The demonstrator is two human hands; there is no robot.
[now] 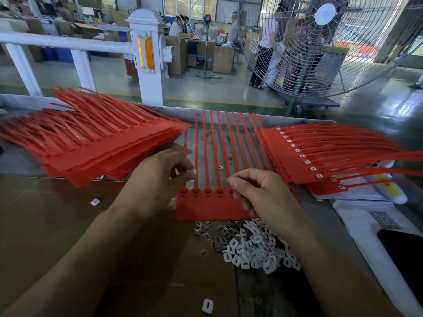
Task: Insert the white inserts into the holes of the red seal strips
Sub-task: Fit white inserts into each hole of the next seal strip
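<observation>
A joined row of red seal strips (206,207) lies in front of me, tails pointing away, with square holes along its head edge. My left hand (158,179) hovers over the row's left end and pinches a small white insert (194,172) at its fingertips. Over the row's right part, my right hand (261,193) has curled fingers, thumb against forefinger; whether it holds an insert is hidden. A heap of white inserts (254,248) lies just below the row, by my right wrist.
A stack of red strips (96,143) lies at the left; a fanned pile with white inserts fitted (320,156) lies at the right. Loose inserts (207,306) lie on the cardboard. White papers and a dark phone (405,255) are at the right. A railing and large fan stand beyond.
</observation>
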